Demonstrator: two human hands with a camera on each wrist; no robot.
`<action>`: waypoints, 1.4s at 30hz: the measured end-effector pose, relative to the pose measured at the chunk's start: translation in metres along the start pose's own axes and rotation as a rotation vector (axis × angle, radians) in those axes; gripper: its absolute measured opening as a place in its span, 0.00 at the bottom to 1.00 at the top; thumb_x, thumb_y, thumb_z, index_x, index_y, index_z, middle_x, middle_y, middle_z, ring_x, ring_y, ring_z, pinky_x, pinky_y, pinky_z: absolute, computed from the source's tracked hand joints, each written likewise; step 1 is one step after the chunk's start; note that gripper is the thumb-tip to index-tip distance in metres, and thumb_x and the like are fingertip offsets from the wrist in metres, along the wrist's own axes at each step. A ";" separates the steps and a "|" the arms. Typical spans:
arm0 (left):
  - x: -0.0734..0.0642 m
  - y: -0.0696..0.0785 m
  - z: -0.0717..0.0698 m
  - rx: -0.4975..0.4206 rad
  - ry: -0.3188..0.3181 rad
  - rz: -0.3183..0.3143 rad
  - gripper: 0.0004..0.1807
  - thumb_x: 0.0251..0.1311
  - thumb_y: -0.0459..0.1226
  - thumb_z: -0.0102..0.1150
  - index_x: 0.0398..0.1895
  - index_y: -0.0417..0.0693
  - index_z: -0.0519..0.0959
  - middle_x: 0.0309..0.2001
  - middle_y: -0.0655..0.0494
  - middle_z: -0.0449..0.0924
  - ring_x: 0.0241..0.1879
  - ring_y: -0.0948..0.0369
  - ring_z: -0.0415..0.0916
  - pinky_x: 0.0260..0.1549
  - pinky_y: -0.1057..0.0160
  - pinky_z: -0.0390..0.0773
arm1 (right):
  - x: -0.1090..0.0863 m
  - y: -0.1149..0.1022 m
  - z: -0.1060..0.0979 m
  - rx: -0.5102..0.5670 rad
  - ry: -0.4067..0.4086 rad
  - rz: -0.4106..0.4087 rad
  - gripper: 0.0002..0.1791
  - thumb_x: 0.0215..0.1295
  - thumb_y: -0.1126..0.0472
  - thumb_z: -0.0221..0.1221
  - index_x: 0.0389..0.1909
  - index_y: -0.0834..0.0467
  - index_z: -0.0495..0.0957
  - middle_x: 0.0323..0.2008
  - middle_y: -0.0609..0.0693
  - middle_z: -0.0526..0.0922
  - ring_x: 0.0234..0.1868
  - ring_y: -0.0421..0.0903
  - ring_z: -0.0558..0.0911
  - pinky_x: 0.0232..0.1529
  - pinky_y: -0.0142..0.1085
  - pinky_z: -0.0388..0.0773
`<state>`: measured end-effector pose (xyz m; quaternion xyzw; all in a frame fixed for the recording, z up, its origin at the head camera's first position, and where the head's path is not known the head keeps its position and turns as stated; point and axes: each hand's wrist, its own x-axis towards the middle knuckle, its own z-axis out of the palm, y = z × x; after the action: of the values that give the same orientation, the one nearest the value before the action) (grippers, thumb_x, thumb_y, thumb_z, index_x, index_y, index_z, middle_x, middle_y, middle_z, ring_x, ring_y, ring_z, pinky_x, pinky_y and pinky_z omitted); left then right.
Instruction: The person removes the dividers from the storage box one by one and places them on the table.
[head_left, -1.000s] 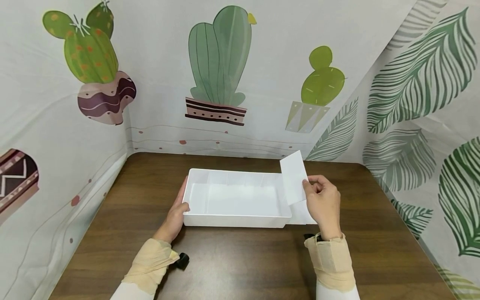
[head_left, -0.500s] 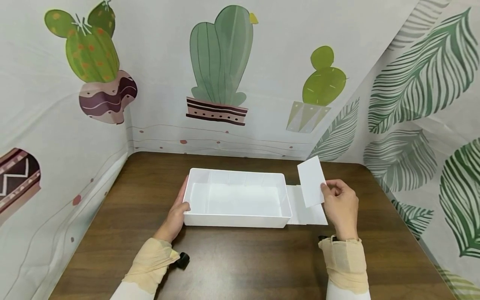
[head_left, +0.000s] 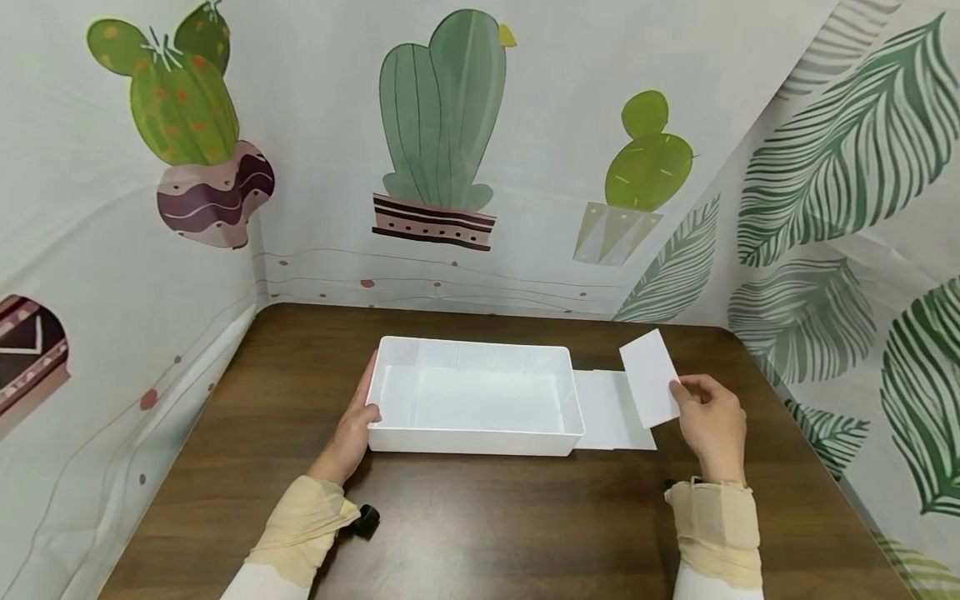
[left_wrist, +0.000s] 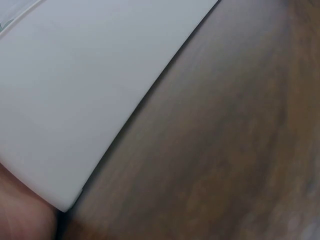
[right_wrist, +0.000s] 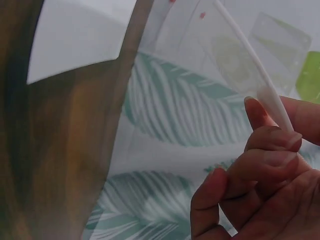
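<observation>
The white tray (head_left: pixel 474 443) is being gripped by the left hand (head_left: pixel 350 437); a card (head_left: pixel 648 379) is being pinched by the right hand (head_left: pixel 712 423), presumably best done lightly, without bending.

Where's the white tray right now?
Mid-frame in the head view, the white tray lies between the left hand, gripping it, and white sheets on the right.

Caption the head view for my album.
Left hand grips a white tray; right hand pinches a white card above a brown table.

White sleeves (head_left: pixel 267 583), crinkled beige wrist wraps (head_left: pixel 716 529), black piece (head_left: pixel 366 522) at the left one.
</observation>
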<state>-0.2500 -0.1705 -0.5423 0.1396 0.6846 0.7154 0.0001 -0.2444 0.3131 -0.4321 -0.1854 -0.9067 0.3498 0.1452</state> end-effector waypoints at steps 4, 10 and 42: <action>0.000 0.000 0.000 0.001 -0.001 -0.008 0.57 0.48 0.21 0.31 0.86 0.58 0.34 0.86 0.62 0.28 0.83 0.54 0.24 0.67 0.79 0.47 | 0.004 0.014 -0.003 -0.025 -0.031 0.038 0.22 0.73 0.45 0.56 0.55 0.55 0.85 0.23 0.47 0.73 0.27 0.48 0.71 0.32 0.42 0.64; -0.001 0.001 0.000 0.007 0.000 -0.020 0.57 0.48 0.21 0.30 0.86 0.59 0.34 0.86 0.62 0.28 0.83 0.53 0.24 0.66 0.80 0.48 | 0.009 0.037 -0.006 -0.065 -0.083 0.073 0.25 0.74 0.43 0.54 0.59 0.57 0.82 0.34 0.55 0.79 0.38 0.55 0.74 0.37 0.44 0.65; -0.001 0.005 0.002 0.008 0.009 -0.038 0.56 0.49 0.22 0.30 0.86 0.60 0.34 0.86 0.62 0.28 0.83 0.52 0.24 0.72 0.70 0.44 | 0.021 0.081 0.000 -0.161 -0.297 0.127 0.35 0.76 0.39 0.50 0.71 0.60 0.73 0.72 0.74 0.66 0.68 0.78 0.67 0.64 0.67 0.66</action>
<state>-0.2475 -0.1694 -0.5380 0.1235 0.6899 0.7133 0.0099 -0.2435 0.3782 -0.4852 -0.1997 -0.9297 0.3083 -0.0282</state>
